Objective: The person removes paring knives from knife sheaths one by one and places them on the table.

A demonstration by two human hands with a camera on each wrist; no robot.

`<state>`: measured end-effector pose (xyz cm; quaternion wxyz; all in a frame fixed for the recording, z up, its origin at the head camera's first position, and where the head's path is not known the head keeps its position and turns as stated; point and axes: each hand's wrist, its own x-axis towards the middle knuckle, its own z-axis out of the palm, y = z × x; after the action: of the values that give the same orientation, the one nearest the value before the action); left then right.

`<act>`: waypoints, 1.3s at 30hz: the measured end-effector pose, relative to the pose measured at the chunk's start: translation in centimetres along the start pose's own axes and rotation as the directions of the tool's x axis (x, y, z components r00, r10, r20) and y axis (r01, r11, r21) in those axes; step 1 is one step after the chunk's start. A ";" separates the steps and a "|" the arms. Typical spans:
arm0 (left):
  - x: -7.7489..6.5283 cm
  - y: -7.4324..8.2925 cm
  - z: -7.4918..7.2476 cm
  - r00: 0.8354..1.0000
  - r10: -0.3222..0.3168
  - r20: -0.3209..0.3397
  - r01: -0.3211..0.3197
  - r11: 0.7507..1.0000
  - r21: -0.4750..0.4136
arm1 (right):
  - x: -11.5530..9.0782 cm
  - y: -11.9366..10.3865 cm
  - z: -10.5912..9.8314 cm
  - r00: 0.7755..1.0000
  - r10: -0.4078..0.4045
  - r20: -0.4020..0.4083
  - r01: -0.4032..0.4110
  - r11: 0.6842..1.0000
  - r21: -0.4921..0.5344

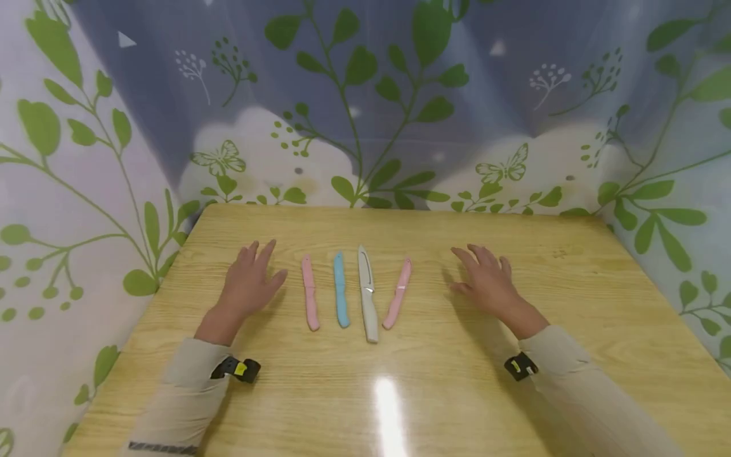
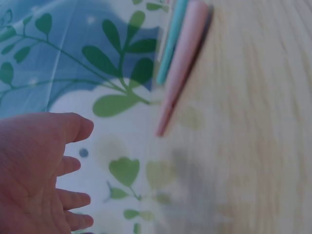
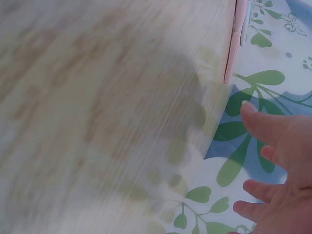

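Side by side in the middle of the wooden table lie a pink knife [image 1: 309,295], a blue knife [image 1: 341,292], a longer whitish knife [image 1: 370,314] and another pink knife [image 1: 395,303]. Their handles point toward the person; the blades seem covered. My left hand [image 1: 248,285], fingers spread and holding nothing, is to the left of the row, nearest the left pink knife. On the other side, my right hand [image 1: 491,285] is apart from the right pink knife, its fingers loosely extended. Both wrist views show bare palms with nothing in the fingers.
The wooden table [image 1: 457,393] reaches back to a leaf-patterned curtain [image 1: 365,127], which also hangs at both sides. A bright light reflection lies on the front of the tabletop. A dark strap device [image 1: 237,368] sits on the left wrist, with a similar one [image 1: 521,366] on the right.
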<state>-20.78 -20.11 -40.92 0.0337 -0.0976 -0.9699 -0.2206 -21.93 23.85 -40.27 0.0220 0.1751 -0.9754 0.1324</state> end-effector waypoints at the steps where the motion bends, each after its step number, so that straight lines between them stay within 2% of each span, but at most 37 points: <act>1: 0.2 0.2 0.1 1.000 0.010 -0.008 -0.010 1.000 -0.006 | 0.1 -0.1 0.0 1.000 -0.013 -0.008 0.013 1.000 -0.002; 8: 1.1 2.3 0.8 0.992 0.088 -0.088 -0.091 0.995 -0.030 | 0.8 -0.8 0.2 0.992 -0.098 -0.086 0.095 0.995 -0.036; 14: 1.6 4.3 1.4 0.985 0.121 -0.126 -0.125 0.992 -0.021 | 1.4 -1.4 0.5 0.966 -0.193 -0.170 0.185 0.981 -0.063; 19: 1.9 6.2 2.0 0.976 0.167 -0.136 -0.169 0.986 -0.006 | 2.0 -1.9 0.7 0.962 -0.214 -0.170 0.209 0.977 -0.047; 27: 2.7 9.3 3.4 0.970 0.231 -0.071 -0.230 0.973 0.029 | 3.0 -2.8 1.1 0.963 -0.230 -0.142 0.225 0.973 -0.050; 31: 2.8 10.7 3.9 0.961 0.273 -0.042 -0.271 0.961 0.056 | 3.4 -3.3 1.1 0.969 -0.220 -0.116 0.216 0.975 -0.042; 39: 2.7 12.6 5.2 0.957 0.290 0.028 -0.291 0.951 0.101 | 3.8 -4.3 1.5 0.977 -0.202 -0.069 0.200 0.979 -0.039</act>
<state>-20.99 -6.26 -39.98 0.0647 -0.2386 -0.9554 -0.1616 -23.95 18.25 -40.31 0.0733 0.2674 -0.9533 0.1200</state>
